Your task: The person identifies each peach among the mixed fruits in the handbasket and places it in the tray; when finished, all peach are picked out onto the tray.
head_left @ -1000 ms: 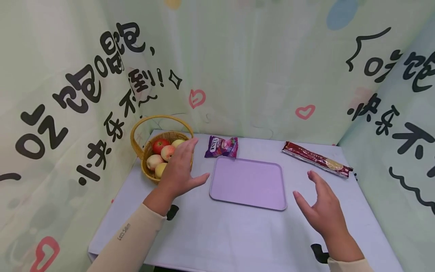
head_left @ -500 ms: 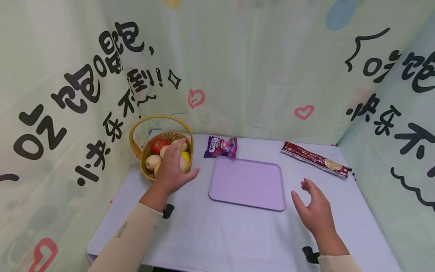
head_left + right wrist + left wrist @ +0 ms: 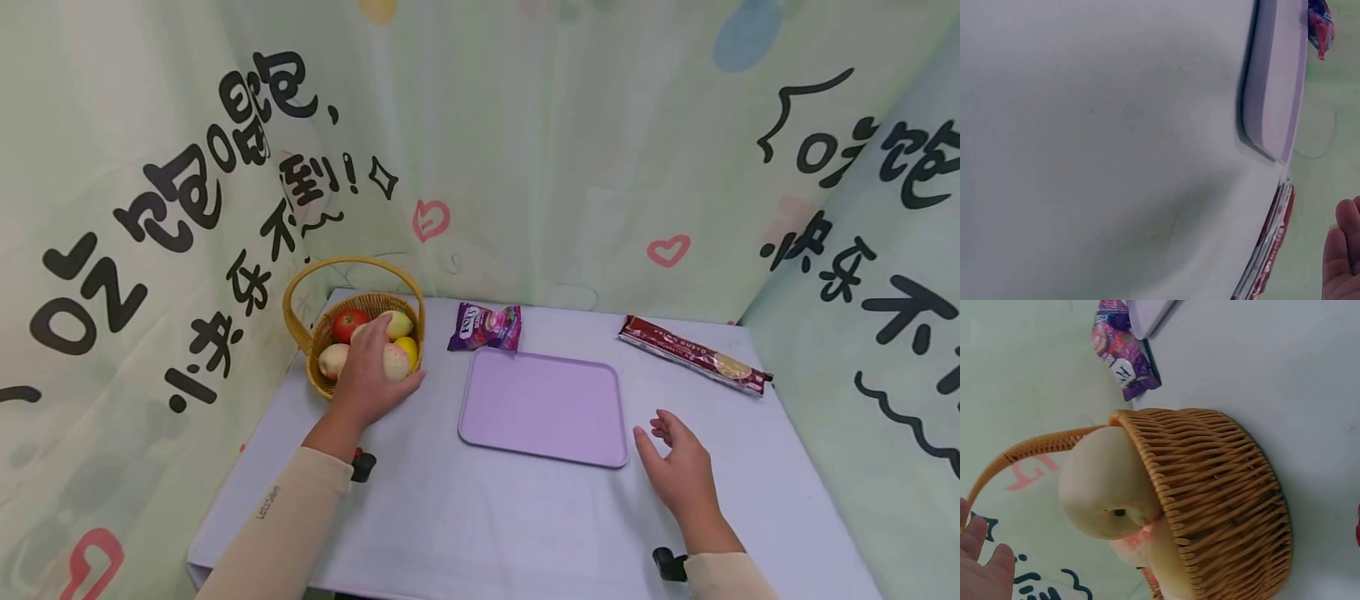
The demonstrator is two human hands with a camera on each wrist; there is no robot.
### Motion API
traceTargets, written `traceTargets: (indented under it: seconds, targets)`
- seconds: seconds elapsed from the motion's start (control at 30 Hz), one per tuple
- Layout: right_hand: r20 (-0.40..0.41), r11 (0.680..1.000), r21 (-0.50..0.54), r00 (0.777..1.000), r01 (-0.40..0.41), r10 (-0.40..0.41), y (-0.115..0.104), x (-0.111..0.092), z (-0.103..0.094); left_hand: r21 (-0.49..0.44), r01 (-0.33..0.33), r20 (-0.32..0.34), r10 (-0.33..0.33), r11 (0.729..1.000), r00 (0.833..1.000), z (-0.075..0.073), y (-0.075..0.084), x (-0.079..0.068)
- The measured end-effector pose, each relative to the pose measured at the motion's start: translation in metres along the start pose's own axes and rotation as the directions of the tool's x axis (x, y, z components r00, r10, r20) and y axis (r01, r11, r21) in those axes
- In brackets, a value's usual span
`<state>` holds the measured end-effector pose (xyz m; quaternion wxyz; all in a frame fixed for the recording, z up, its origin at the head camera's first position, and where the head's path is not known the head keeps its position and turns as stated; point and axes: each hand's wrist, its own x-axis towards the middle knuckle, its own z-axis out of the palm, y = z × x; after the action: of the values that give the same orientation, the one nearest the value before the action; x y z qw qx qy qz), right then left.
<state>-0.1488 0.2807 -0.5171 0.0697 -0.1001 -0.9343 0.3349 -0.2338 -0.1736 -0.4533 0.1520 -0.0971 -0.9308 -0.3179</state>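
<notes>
A: While the left hand (image 3: 365,379) hangs over the basket (image 3: 1229,500) at centre left of the head view, are its fingers (image 3: 369,343) gripping anything?

B: No, they're loosely extended, thumb apart, holding nothing. The left wrist view puts them at its lower left edge, clear of the fruit.

A: What has just changed?

B: That hand has shifted a little leftward, baring the yellow fruit (image 3: 408,347) at the basket's right side. The right hand (image 3: 678,471), also relaxed and unladen, has slipped slightly down and leftward at lower right, nearer the tray (image 3: 543,408). I'd judge the work centres on the fruit, with none picked up yet.

A: Where does the fruit lie from the fingers?

B: A pale pink fruit (image 3: 396,362) shows in the gap between left thumb and fingers; the head view can't settle contact. The red fruit (image 3: 348,325) is just up and left of them.

A: And farther out?

B: The purple packet (image 3: 486,326) lies just above the tray's upper left corner, the long dark-red packet (image 3: 693,356) right of centre, both on the surface (image 3: 480,525).
</notes>
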Motion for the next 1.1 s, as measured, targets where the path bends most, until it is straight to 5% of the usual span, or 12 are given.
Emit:
traceTargets:
  seconds: [0.27, 0.53, 1.1]
  targets:
    - [0.096, 0.998, -0.036, 0.994, -0.053, 0.056, 0.014, 0.006, 0.018, -0.007, 0.099, 0.055, -0.099, 0.995, 0.994, 0.005, -0.013, 0.002]
    - [0.235, 0.982, -0.13, 0.958, -0.137, 0.165, 0.026, 0.013, 0.022, -0.045, 0.131, 0.11, -0.125, 0.99, 0.986, 0.017, -0.018, 0.016]
    - [0.273, 0.993, -0.096, 0.958, -0.061, 0.085, 0.038, 0.024, 0.043, 0.011, 0.229, 0.226, -0.226, 0.973, 0.947, 0.024, -0.045, 0.024]
